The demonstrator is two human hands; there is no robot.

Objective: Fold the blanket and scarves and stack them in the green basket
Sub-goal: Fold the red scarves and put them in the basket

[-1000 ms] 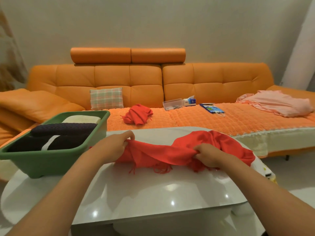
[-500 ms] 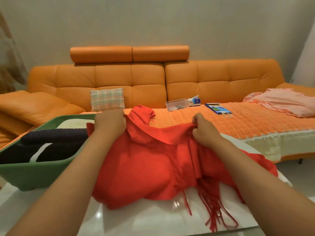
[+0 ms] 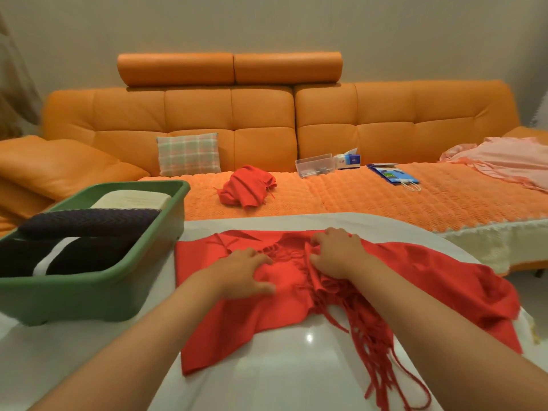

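A red fringed scarf (image 3: 267,318) lies spread on the white table (image 3: 296,381), its tassels trailing toward the front right. My left hand (image 3: 246,271) rests flat on the scarf's middle with fingers spread. My right hand (image 3: 338,253) lies beside it, fingers curled into a bunched fold of the scarf. The green basket (image 3: 98,295) stands at the table's left and holds a folded dark scarf (image 3: 89,225), a black-and-white folded piece (image 3: 59,256) and a cream folded blanket (image 3: 133,200). A second red scarf (image 3: 246,189) lies crumpled on the sofa.
An orange sofa (image 3: 267,123) runs behind the table with a plaid cushion (image 3: 188,154), a clear plastic box (image 3: 314,164), a tissue box (image 3: 348,160), a blue packet (image 3: 393,175) and a pink cloth (image 3: 504,161) at the right.
Both hands lifted the red scarf, shook it out, then lowered it onto the table, where it now lies spread. The left hand has let go and lies flat.
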